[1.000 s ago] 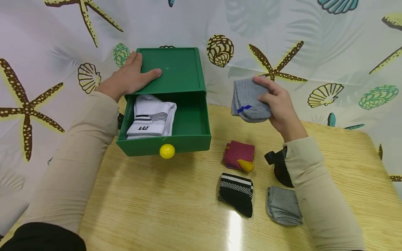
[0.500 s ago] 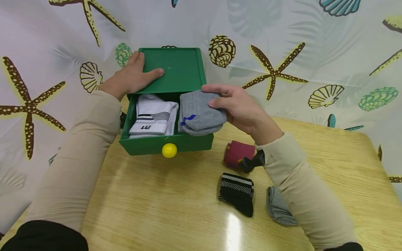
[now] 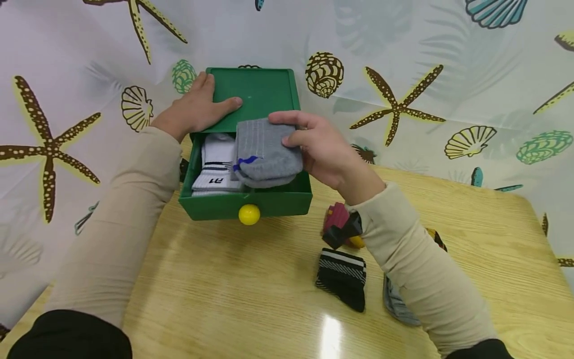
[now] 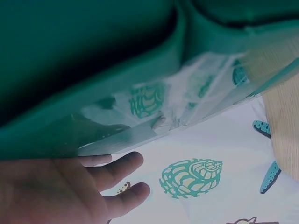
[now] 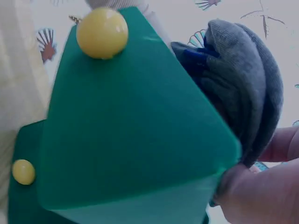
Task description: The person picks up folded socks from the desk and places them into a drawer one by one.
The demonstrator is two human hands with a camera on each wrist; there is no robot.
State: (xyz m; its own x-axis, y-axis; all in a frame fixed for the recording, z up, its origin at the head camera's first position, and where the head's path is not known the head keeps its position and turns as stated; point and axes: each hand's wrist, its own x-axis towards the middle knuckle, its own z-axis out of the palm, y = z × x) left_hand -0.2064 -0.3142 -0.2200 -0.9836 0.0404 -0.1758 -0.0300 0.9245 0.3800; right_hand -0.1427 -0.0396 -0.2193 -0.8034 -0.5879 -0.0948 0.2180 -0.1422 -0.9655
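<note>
A green box [image 3: 257, 92] stands on a wooden table [image 3: 224, 289] before a white cloth [image 3: 278, 30] printed with shells and starfish. Its drawer [image 3: 287, 203], with a yellow knob [image 3: 249, 214] in front, juts out toward the person, and a white sock [image 3: 217, 175] fills the left part. In the right wrist view a second yellow knob [image 5: 23, 171] shows on another green front. To the right of the box on the table lie a folded maroon sock [image 3: 336, 217], a black striped sock [image 3: 342, 279] and a plain grey sock [image 3: 399, 305]. The right sleeve [image 3: 403, 254] covers part of the plain grey sock, and a black wrist mount [image 3: 343, 230] crosses the maroon one.

The right hand [image 3: 325, 149] pinches a blue-marked grey sock [image 3: 269, 152] between thumb and fingers. That sock is above the drawer, beside and partly in front of the white one; whether it touches the drawer is unclear. The left hand [image 3: 197, 107] grasps nothing: its fingers are spread at the box's left edge, its thumb stretched across the top.
</note>
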